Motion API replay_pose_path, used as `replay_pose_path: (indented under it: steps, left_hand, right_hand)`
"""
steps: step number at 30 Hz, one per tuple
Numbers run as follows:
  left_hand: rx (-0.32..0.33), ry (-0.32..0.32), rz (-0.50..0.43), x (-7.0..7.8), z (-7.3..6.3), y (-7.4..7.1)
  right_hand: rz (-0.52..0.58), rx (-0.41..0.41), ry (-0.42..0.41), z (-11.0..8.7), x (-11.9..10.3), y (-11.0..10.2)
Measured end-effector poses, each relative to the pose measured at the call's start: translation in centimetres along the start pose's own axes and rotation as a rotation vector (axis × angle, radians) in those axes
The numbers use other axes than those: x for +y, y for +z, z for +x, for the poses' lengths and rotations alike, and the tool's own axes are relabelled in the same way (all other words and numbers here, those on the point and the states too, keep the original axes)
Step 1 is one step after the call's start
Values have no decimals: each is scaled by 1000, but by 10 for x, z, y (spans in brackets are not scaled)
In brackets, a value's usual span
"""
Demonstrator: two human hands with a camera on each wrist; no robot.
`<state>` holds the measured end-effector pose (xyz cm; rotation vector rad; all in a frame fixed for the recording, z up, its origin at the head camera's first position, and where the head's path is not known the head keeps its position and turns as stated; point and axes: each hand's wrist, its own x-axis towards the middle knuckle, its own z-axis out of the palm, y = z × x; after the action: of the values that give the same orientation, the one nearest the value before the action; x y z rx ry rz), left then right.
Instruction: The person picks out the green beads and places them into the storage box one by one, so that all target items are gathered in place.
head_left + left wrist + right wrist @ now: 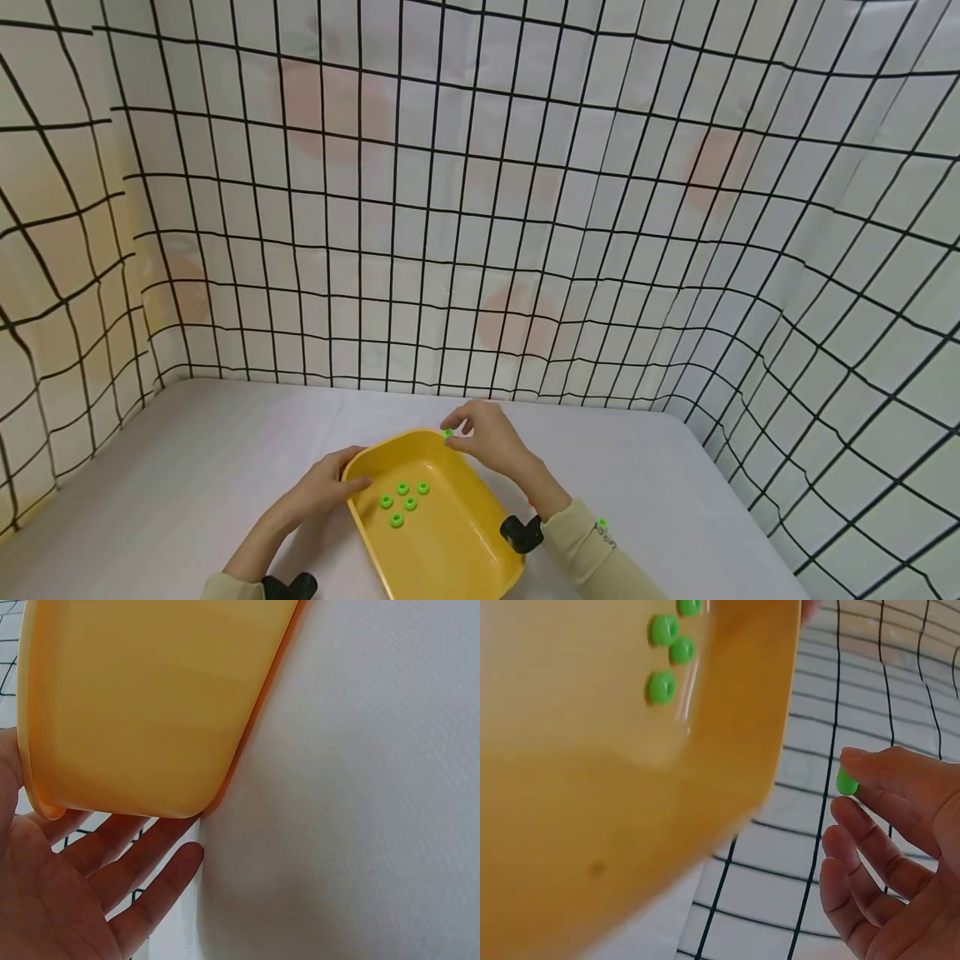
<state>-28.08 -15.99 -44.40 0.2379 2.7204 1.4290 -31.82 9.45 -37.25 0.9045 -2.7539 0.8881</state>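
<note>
A yellow plastic tub (442, 558) rests at a slant on the white table, several small green ring-shaped beads (397, 520) lying on its floor. My left hand (322, 487) grips its far left corner, the thumb over the rim and the fingers (154, 900) spread along the outside wall. Above the tub's far right corner, my right hand (491, 437) pinches one green bead (847, 781) between thumb and index finger. In the right wrist view, the other fingers are loosely bent beside that bead, with the tub wall to their left.
Another green bead (602, 523) shows beside the right sleeve (592, 550). White sheeting with a black grid (450, 250) rises behind the table (247, 433) and along both sides. A black wrist camera (521, 533) overlaps the tub's right rim.
</note>
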Motion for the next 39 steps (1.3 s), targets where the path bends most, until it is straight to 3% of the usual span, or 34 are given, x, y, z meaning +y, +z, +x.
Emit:
replay_pose_path:
  steps: [13, 21, 29, 39]
  left_hand:
    - [-32, 38, 1, -2, 0, -3]
    - [-20, 43, 5, -5, 1, -3]
    - [-19, 46, 8, -4, 2, -2]
    - [-16, 51, 7, -1, -1, -2]
  right_hand:
    - [-67, -183, 5, 8, -29, 44]
    - [-186, -278, -73, 6, -35, 65]
    - [-255, -289, -54, 4, -32, 76]
    - [-262, -300, -60, 2, -28, 80]
